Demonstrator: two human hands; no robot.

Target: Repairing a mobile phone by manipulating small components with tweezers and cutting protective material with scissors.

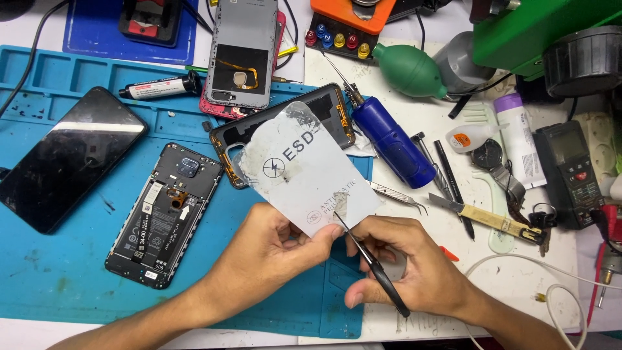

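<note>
The head camera is looking down on a repair bench. The person's left hand is pinching the lower left edge of a white plastic card, thumb on top and fingers closed beneath it, holding the card tilted above the blue work mat. The right hand is clamped on a thin black-handled tool, fingers curled tight around it, with the metal tip touching the card's bottom edge near a grey smear.

As for containers, the mat's moulded compartments along its top rim are holding only specks of dirt as far as can be seen. An orange tray at the top edge is standing behind a row of coloured bit caps.

An opened phone with its battery exposed is lying on the mat just left of the left wrist, and a dark screen is lying farther left, well apart. A black back cover is sitting partly under the card. A blue electric screwdriver, tweezers and a knife are lying to the right on the white surface, near the right hand.

Open room is showing on the mat below the opened phone and along the bench's front edge, between the forearms. The right side is crowded up to a black multimeter and white cable.
</note>
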